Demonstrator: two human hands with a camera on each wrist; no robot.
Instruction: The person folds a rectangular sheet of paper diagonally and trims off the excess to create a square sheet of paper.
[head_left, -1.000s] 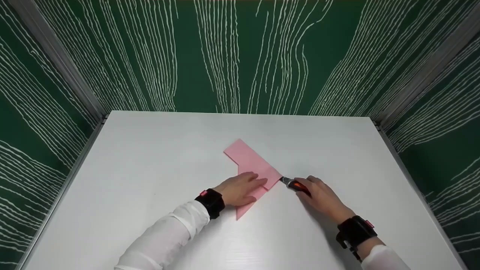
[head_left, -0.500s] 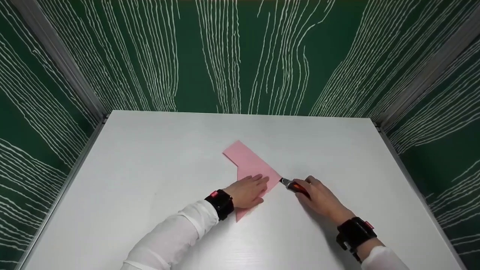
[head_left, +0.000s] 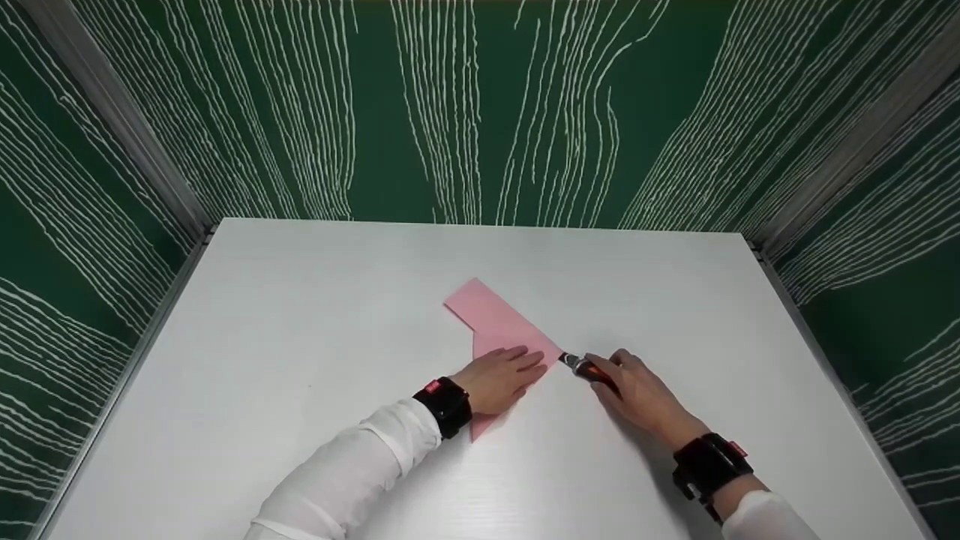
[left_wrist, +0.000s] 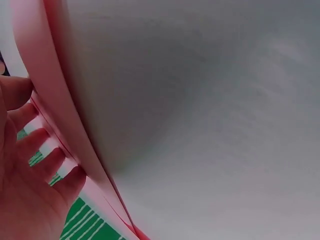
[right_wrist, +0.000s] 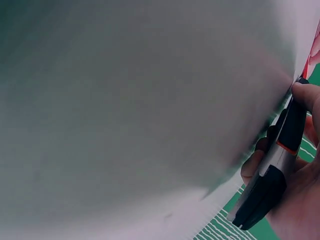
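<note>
A folded sheet of pink paper lies flat on the white table, with one long arm toward the back left and a pointed corner toward the front. My left hand rests on its lower part with the fingers spread, covering some of the folds. In my right hand I grip a utility knife with a black, orange and silver handle. The knife's front end meets the paper's right corner; whether a blade lies inside the fold cannot be seen. In the right wrist view the knife handle lies across the palm.
The white table spreads around the paper on all sides. Green walls with wavy white lines stand behind and at both sides, with grey metal posts at the corners. Black camera bands sit on both wrists.
My left hand has slid a little to the right over the paper, covering more of its lower part. The right hand and knife have stayed nearly in place at the corner.
</note>
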